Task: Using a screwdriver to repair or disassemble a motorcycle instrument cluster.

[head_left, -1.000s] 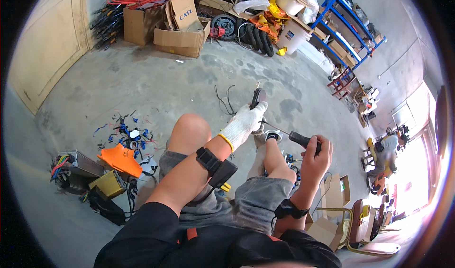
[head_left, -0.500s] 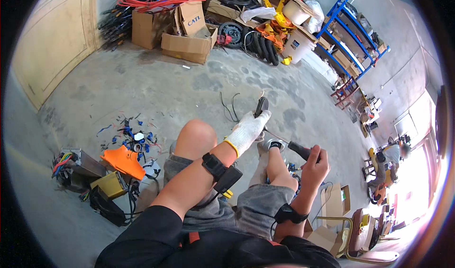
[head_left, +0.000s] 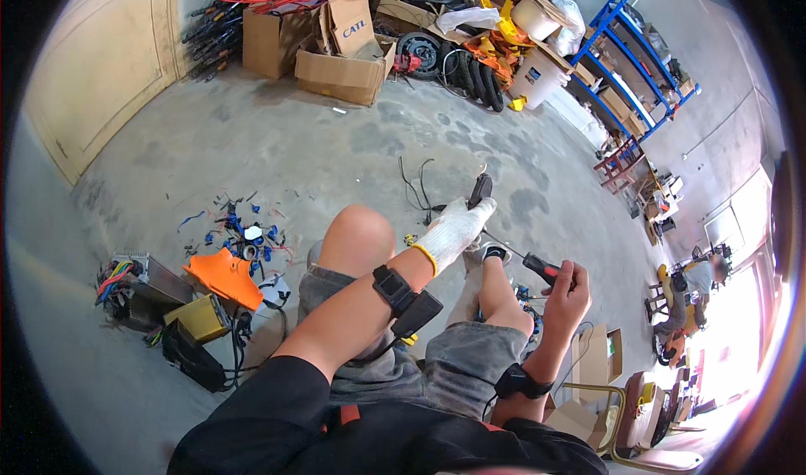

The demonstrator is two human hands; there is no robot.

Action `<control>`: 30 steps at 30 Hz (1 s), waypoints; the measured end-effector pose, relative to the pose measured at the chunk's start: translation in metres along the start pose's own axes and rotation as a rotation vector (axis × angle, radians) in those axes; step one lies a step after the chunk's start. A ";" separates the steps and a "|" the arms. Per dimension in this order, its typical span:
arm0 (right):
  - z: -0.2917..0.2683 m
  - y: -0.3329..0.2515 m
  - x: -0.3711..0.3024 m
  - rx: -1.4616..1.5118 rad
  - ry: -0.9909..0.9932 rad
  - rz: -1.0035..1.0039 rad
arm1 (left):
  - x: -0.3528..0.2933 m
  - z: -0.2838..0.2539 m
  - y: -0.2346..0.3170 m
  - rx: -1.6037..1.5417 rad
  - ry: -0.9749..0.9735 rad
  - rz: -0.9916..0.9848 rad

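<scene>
A: How many hands, and what is in them?

B: Two. The left grip (head_left: 462, 228), in a white knitted glove with a yellow cuff, is closed around one dark, oblong handheld part (head_left: 480, 190), raised ahead of the knees. The bare right grip (head_left: 568, 294) is clamped on one screwdriver with a black-and-red handle (head_left: 540, 267) — its thin shaft slants toward the glove, where I cannot tell whether the tip touches.

A: And on the floor?

B: At left, one curved orange plastic panel (head_left: 225, 278) and three boxy units: one silver metal (head_left: 159, 280), one yellow (head_left: 200, 317), one black (head_left: 193, 357). Just beyond the panel, blue and black scraps (head_left: 233, 223), too many to count.

A: Where is there room?

B: Ahead — a wide stretch of grey concrete floor (head_left: 277, 152), edged by a cream door (head_left: 101, 64) at left and brown cardboard cartons (head_left: 344, 80) at the far side.
</scene>
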State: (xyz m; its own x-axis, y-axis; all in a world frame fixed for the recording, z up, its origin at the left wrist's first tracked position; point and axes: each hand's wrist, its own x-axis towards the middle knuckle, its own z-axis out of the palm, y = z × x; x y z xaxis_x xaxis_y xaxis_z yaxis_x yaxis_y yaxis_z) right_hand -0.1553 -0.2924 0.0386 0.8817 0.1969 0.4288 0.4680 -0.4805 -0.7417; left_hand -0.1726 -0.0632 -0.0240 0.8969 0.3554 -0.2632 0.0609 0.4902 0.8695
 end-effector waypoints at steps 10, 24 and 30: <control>-0.006 -0.021 -0.002 0.076 -0.123 -0.384 | 0.010 -0.004 -0.006 -0.066 -0.045 0.006; -0.003 -0.015 -0.014 0.153 -0.114 -0.325 | 0.006 -0.005 -0.005 -0.090 0.016 -0.015; -0.006 -0.006 0.000 0.092 -0.046 0.004 | 0.010 -0.002 0.001 -0.182 0.020 0.032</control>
State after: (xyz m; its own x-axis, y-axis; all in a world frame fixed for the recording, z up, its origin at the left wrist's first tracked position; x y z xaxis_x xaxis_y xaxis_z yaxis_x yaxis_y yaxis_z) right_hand -0.1580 -0.2946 0.0463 0.8845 0.2349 0.4031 0.4659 -0.4012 -0.7887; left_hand -0.1645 -0.0573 -0.0267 0.8882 0.3880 -0.2462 -0.0495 0.6134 0.7882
